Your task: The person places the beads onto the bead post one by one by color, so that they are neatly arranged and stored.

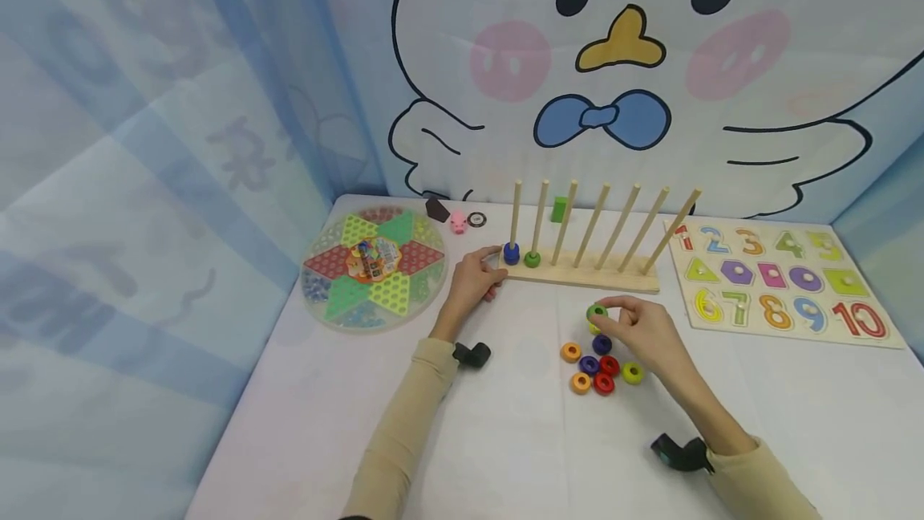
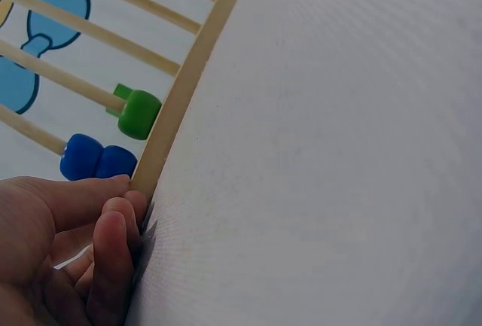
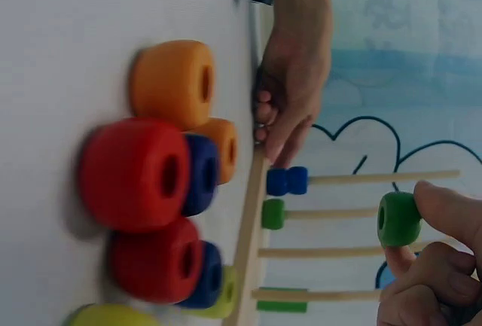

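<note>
My left hand [image 1: 471, 282] grips the left end of a wooden peg stand [image 1: 586, 274], thumb on top in the left wrist view. Two blue beads [image 2: 96, 157] are stacked on its first peg, and one green bead [image 2: 140, 114] sits on the second. The other pegs are bare. My right hand [image 1: 645, 333] pinches another green bead [image 3: 399, 219] between thumb and finger, in front of the stand and above the loose beads. Below it lie red beads [image 1: 604, 383], orange beads [image 1: 571, 352], blue beads [image 1: 602, 344] and yellow-green beads [image 1: 633, 373].
A round star-patterned game board [image 1: 374, 267] lies left of the stand. On the right is a number and shape puzzle board [image 1: 783, 279]. Behind stand a green block [image 1: 559, 209], a pink pig figure [image 1: 458, 221], a black piece [image 1: 436, 209] and a round disc [image 1: 476, 219].
</note>
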`<state>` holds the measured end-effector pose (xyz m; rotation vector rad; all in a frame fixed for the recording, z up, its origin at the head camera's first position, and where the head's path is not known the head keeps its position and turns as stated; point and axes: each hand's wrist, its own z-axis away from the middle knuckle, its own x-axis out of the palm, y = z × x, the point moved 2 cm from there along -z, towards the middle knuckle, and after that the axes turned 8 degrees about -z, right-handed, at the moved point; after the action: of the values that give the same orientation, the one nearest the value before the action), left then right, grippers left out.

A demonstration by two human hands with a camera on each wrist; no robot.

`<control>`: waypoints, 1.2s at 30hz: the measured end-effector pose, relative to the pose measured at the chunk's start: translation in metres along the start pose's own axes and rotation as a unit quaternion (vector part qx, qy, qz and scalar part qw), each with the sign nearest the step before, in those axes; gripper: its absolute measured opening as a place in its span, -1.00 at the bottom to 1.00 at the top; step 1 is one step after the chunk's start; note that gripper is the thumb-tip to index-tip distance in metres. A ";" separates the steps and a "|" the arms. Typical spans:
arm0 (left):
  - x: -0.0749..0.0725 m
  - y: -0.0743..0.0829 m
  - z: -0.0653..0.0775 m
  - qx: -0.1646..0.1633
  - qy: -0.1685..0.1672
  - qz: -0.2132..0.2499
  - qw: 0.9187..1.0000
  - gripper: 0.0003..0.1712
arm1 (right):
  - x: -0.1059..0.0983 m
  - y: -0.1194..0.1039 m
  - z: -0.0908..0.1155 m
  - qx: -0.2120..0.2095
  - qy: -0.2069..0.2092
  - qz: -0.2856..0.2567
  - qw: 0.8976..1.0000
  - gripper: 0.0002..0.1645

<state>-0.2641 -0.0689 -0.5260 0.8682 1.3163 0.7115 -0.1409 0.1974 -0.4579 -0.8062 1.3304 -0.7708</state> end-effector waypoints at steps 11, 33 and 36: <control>0.001 0.000 0.002 -0.009 -0.007 -0.009 1.000 -0.40 | -0.001 -0.092 -0.052 -0.121 0.024 -0.039 0.992 -0.42; 0.000 -0.001 0.000 -0.002 -0.006 -0.012 1.000 -0.40 | -0.009 -0.146 -0.114 -0.172 0.125 -0.023 0.977 -0.43; 0.000 -0.001 0.000 -0.006 -0.005 -0.012 1.000 -0.40 | -0.007 -0.146 -0.113 -0.182 0.128 0.002 0.975 -0.49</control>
<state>-0.2643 -0.0692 -0.5265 0.8439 1.3092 0.6949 -0.2579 0.1204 -0.3370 -1.0170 1.7365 -0.6506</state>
